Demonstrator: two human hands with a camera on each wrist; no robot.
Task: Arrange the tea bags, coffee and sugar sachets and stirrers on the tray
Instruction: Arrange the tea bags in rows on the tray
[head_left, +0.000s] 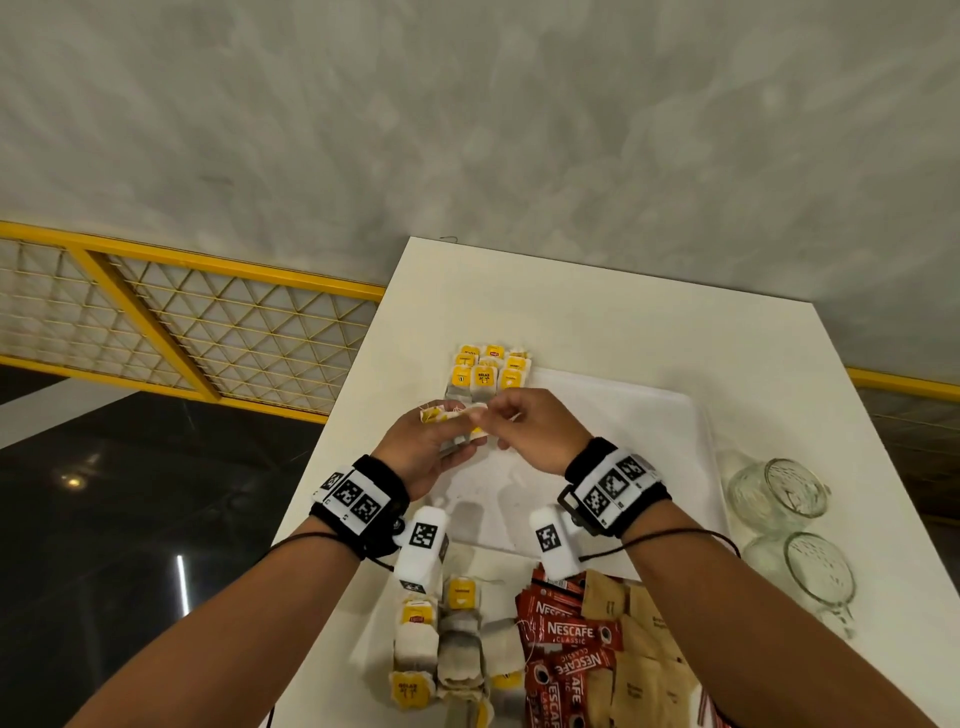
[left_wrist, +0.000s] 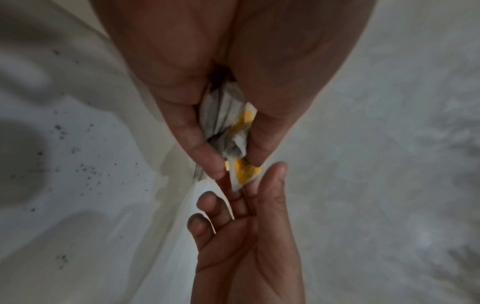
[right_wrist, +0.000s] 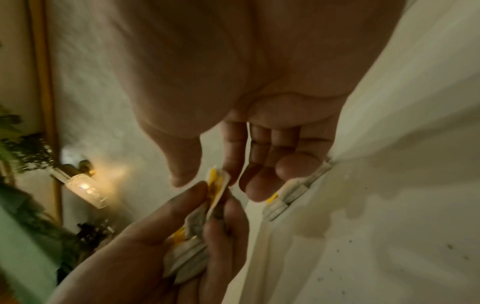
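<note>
Yellow-tagged tea bags, a small bunch of them (head_left: 457, 441), sit in the left hand (head_left: 423, 452), thumb and fingers curled round the stack, held just above the white tray (head_left: 649, 415) near its far-left corner. Moving right: right hand (head_left: 535, 431) meets it, thumb & index pinching the top tea bag (right_wrist: 217, 190) of the bunch by its tag end, other fingers loosely bent. Behind the hands, a neat block of placed tea bags (head_left: 488, 371) lies at the tray's far-left corner, approx three across. At the table's (head_left: 571, 301) near edge, loose tea bags (head_left: 457, 644) on the left, then red coffee sachets (head_left: 569, 644), then brown sugar sachets (head_left: 649, 654) to their right. Over by the table's right edge, two glass jars (head_left: 795, 525) lie on their sides, clear of the tray. Stirrers: can't spot them.
</note>
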